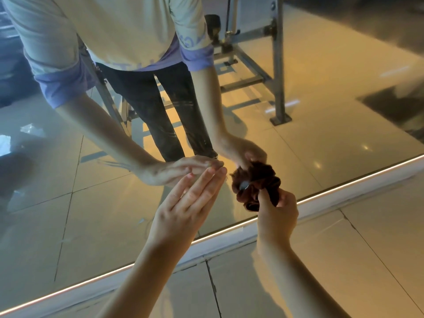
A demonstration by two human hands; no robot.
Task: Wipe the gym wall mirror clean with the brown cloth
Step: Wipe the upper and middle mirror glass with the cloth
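Right hand [277, 214] grips the bunched brown cloth [259, 180].

Pale floor tiles [378, 249] with cracked joints lie near. A glowing light strip [344, 185] runs over white skirting [229, 239], near left to far right. A grey metal frame [278, 65] stands far right.

One wall mirror [321, 134] is filling the view, two hands are showing before it, left hand [183, 207] and right hand [278, 214], and one brown cloth [254, 182] is bunching against the mirror.
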